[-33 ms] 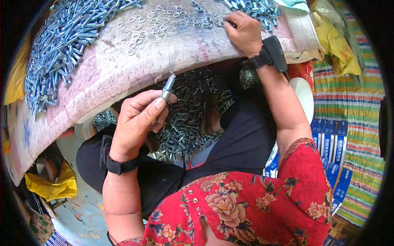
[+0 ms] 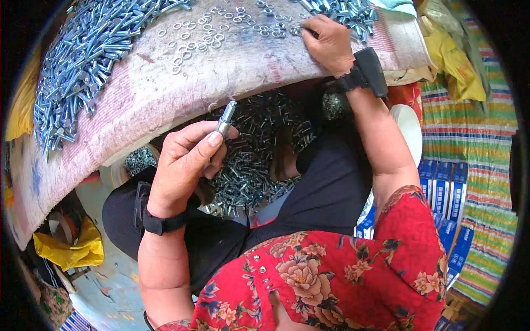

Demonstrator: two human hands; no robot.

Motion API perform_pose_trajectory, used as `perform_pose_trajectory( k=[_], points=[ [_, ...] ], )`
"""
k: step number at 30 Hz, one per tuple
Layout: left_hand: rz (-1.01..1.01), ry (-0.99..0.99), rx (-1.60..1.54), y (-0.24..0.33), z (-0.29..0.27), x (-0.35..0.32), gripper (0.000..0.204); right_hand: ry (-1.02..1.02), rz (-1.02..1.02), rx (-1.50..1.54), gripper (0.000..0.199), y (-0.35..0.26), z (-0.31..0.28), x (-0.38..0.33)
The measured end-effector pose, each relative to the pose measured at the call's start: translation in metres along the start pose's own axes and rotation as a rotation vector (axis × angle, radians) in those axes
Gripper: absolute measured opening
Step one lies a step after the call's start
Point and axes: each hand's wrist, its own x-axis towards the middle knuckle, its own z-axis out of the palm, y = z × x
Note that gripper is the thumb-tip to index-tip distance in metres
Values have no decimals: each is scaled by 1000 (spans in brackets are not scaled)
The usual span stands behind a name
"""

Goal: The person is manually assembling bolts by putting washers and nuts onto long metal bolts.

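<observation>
My left hand (image 2: 187,157) is closed, pinching a silver sleeved bolt (image 2: 226,117) between thumb and fingers. Its threaded end points up, in front of the table's near edge. Over on the cloth-covered table, my right hand (image 2: 329,45) is closed with curled fingers, its tips down beside the small metal rings (image 2: 279,32). What those fingertips hold, if anything, is hidden. More loose flat washers (image 2: 207,36) lie scattered to the left of that hand. A big heap of bolts (image 2: 91,66) covers the table's left side, and a smaller pile of metal sleeves (image 2: 348,16) sits just beyond my right hand.
Below the table edge, a mass of metal parts (image 2: 248,165) lies between my legs. A container of small parts (image 2: 139,160) stands by my left knee. To the right are a white round tub (image 2: 407,132), blue-and-white boxes (image 2: 441,185) and a striped sheet (image 2: 469,132).
</observation>
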Motion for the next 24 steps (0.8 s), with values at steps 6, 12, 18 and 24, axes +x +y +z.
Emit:
perform_pose_trajectory(
  k=[6,12,18,24],
  points=[
    [-16,11,-10,-1,-1,0,23,-164,-85,59,17,-2,-13,10],
    [-9,-7,-9,-2,-1,1,23,-176,-53,79,21,-1,-7,13],
    [-26,3,-18,1,0,-1,22,-282,206,339,18,10,-5,17],
    [-20,21,-52,0,1,2,23,189,-4,96,14,-21,-2,11]
  ],
)
